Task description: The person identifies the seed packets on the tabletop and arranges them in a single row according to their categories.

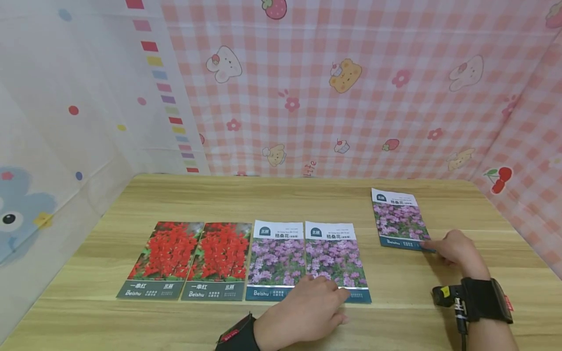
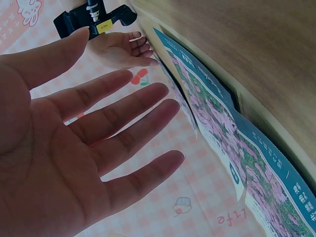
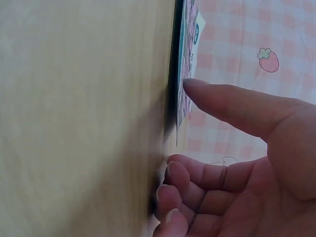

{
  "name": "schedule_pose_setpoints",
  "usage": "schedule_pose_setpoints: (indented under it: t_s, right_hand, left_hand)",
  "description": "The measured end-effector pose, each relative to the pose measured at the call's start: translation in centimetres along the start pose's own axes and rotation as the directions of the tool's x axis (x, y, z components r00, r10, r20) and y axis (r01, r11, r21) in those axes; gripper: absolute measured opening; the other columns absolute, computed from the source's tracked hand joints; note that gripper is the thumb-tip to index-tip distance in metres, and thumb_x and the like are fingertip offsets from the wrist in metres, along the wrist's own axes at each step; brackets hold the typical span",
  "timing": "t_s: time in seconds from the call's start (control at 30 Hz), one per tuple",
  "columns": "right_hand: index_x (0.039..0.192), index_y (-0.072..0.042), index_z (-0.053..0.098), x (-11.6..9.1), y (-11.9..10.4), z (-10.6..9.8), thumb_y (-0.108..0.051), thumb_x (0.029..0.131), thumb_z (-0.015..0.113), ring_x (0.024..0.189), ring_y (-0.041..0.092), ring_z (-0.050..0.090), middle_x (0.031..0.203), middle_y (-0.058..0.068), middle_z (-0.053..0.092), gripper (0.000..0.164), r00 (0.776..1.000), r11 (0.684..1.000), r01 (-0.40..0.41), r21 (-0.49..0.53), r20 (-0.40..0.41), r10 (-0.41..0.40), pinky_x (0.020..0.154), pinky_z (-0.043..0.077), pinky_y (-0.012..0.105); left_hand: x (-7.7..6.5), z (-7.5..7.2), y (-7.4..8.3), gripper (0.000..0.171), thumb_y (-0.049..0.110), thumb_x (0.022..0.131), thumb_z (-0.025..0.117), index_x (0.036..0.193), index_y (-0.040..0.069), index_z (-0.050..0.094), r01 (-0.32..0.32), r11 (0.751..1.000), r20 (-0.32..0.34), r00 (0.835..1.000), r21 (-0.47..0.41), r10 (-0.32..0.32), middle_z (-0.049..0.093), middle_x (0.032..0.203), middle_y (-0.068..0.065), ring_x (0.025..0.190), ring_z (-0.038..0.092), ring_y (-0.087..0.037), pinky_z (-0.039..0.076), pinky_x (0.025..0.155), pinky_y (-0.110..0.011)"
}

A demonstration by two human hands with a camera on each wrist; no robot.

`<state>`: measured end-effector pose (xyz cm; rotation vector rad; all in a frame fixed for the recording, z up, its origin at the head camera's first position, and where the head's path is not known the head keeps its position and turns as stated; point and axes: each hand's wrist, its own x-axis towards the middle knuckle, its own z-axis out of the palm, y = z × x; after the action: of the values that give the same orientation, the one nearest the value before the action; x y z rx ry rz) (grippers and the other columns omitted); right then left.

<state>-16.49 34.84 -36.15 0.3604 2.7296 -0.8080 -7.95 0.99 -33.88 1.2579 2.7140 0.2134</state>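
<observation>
Near the front of the table my left hand (image 1: 305,312) has its fingers extended and spread, as the left wrist view shows, and holds nothing. From the head it overlaps the lower edges of two flower seed packets, a left one (image 1: 276,253) and a right one (image 1: 331,253), both with purple flowers. A third purple-flower seed packet (image 1: 398,219) lies farther back on the right. At its lower right corner, the straight thumb (image 3: 222,101) of my right hand (image 1: 456,248) rests on the printed face. The other right fingers are loosely curled beside the packet, by the tabletop.
Two seed packets with red flowers, one (image 1: 169,253) at the far left and another (image 1: 221,253) beside it, continue the row on the wooden table (image 1: 219,195). A pink checked cloth (image 1: 307,87) hangs behind the table. Black wrist straps (image 1: 485,300) carry the cameras.
</observation>
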Motion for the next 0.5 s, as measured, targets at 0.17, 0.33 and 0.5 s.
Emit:
schedule_pose_setpoints:
  t_s: [0.17,0.33,0.5]
  right_hand:
    - [0.056,-0.003,0.053,0.11,-0.11,-0.12,-0.027,0.082,0.059,0.048,0.014,0.040,0.052,0.000,0.043,0.036,1.000,1.000,-0.007,-0.001,0.027,0.007,0.046,0.033,0.025]
    - [0.060,-0.002,0.050,0.18,-0.23,-0.13,-0.025,0.082,0.060,0.049,0.013,0.039,0.055,0.001,0.041,0.033,0.999,1.000,-0.013,0.000,0.043,0.013,0.047,0.032,0.025]
    - [0.063,-0.001,0.050,0.27,-0.15,-0.01,-0.023,0.081,0.062,0.048,0.012,0.037,0.055,0.001,0.040,0.032,0.999,1.000,-0.021,0.011,0.042,0.021,0.046,0.032,0.024]
  left_hand:
    - [-0.01,0.09,0.01,0.031,0.041,0.087,0.058,0.109,0.021,0.063,0.002,1.000,-0.002,1.000,0.008,-0.002,0.062,0.099,0.007,0.089,0.056,-0.010,0.046,0.080,-0.034]
    - [0.00,0.17,0.05,0.032,0.042,0.087,0.058,0.111,0.021,0.062,0.008,1.000,-0.001,1.000,0.011,-0.008,0.062,0.101,0.007,0.091,0.056,-0.010,0.046,0.081,-0.035]
    - [0.01,0.18,0.03,0.033,0.042,0.086,0.059,0.112,0.022,0.062,0.007,1.000,-0.002,1.000,0.014,-0.007,0.062,0.101,0.007,0.093,0.056,-0.010,0.046,0.081,-0.035]
